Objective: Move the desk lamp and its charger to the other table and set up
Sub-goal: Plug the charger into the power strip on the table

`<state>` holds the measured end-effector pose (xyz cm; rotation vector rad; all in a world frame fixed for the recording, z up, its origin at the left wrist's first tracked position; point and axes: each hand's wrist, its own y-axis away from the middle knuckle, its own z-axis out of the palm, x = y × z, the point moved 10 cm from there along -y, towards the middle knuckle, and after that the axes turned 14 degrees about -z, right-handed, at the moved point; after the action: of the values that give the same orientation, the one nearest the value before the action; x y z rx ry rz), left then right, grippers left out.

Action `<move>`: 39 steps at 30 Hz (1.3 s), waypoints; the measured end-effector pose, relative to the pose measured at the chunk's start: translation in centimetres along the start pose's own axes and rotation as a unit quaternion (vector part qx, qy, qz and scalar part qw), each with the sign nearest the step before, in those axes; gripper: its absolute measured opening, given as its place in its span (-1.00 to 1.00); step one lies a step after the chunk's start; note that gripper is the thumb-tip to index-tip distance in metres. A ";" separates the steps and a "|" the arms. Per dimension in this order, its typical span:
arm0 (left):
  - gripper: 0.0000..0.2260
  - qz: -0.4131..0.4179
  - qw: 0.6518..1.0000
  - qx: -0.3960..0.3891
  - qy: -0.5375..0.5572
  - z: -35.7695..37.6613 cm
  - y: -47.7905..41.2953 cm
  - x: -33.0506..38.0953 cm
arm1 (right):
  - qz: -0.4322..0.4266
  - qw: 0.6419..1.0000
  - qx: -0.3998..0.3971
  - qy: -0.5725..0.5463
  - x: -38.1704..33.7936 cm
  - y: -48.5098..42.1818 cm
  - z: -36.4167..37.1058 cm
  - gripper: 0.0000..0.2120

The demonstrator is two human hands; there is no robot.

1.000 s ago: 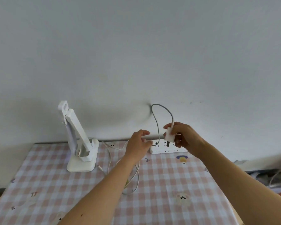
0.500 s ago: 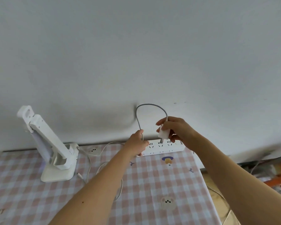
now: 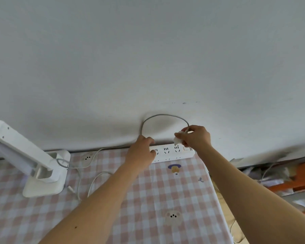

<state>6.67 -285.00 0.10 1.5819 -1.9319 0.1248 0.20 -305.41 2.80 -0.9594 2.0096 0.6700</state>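
A white folding desk lamp [image 3: 37, 155] stands at the left of the checked table [image 3: 165, 199], its arm leaning left. My right hand [image 3: 195, 136] pinches the white charger plug [image 3: 177, 139] just above the right sockets of a white power strip [image 3: 173, 153] by the wall. A grey cable [image 3: 163, 117] loops up from the plug and down behind my left hand [image 3: 142, 152], which grips the strip's left end. Whether the plug's pins are in a socket is hidden.
White cables [image 3: 88, 175] lie loose on the cloth between lamp and strip. The table's right edge [image 3: 217, 199] drops to the floor, where orange and grey clutter [image 3: 289, 182] lies. A plain wall [image 3: 148, 59] runs right behind the table.
The view has swung right, so the lamp sits further left. My right hand lowered the plug to the strip's right sockets, and my left hand has settled on the strip's left end.
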 end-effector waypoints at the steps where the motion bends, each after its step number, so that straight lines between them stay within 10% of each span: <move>1: -0.68 0.021 1.000 -0.011 0.007 0.4 0.1 0.6 | 0.003 1.000 0.000 0.009 0.1 -0.1 0.1 -0.78; 39: -0.39 -0.006 0.984 -0.070 -0.166 4.0 -3.6 -2.1 | -0.057 0.980 -0.055 0.180 1.9 -1.5 3.2 -0.72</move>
<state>8.51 -286.04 -5.32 1.5971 -2.1273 -0.2929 2.06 -304.73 -0.66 -1.3302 2.2243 0.5790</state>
